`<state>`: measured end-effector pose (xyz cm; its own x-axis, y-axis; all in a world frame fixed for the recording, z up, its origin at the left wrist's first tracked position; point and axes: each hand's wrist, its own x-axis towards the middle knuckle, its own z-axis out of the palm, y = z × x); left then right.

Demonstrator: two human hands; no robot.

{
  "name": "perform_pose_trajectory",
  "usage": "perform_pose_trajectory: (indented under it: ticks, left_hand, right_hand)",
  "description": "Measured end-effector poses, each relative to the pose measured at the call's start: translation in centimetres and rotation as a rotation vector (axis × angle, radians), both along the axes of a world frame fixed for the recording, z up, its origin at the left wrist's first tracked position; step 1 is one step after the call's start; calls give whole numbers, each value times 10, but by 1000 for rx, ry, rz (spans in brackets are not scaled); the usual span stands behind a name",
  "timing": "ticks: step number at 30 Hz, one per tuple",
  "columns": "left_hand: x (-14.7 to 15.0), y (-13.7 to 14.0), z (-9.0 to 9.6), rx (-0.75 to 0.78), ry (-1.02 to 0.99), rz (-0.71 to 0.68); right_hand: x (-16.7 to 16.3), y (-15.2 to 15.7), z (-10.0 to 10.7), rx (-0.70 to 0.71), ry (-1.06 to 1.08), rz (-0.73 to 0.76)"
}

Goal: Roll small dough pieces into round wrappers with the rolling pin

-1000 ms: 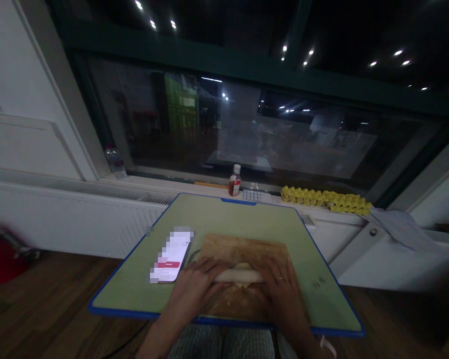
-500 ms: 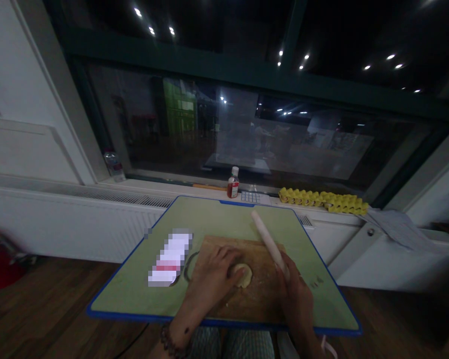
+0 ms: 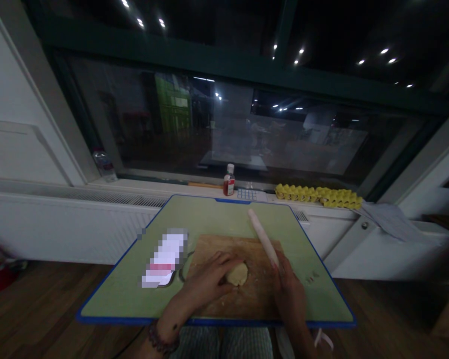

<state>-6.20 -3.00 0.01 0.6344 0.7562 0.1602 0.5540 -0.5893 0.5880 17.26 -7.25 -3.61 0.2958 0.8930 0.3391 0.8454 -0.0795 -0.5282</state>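
Note:
A pale, flat disc of dough lies on the wooden cutting board. My left hand curves round its left side, thumb at the near edge and fingers at the far edge. At the board's right side, my right hand is closed round the near end of a light rolling pin. The pin slants away to the far left, past the board's back edge, and is apart from the dough. Part of its near end is hidden under my fingers.
The board sits on a green folding table with a blue rim. A phone, blurred out, lies at left beside a dark ring. On the windowsill stand a small red-labelled bottle, a yellow egg tray and a plastic bottle.
My left thumb has slid off the top of the dough to its near edge. The right hand keeps the rolling pin at the right. The whole view has shifted slightly.

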Motion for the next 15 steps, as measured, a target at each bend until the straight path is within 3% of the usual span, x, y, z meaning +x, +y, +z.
perform_pose_trajectory:
  ticks: [4, 7, 10, 15]
  left_hand:
    - [12, -10, -6, 140, 96, 220]
    - [15, -15, -7, 229, 151, 296]
    - [7, -9, -4, 223, 164, 247]
    - [-12, 6, 10, 152, 144, 41]
  right_hand:
    - [0, -1, -1, 10, -40, 16]
    - [0, -1, 0, 14, -82, 32]
    - [-1, -2, 2, 10, -112, 24]
    - [-2, -2, 3, -7, -146, 37]
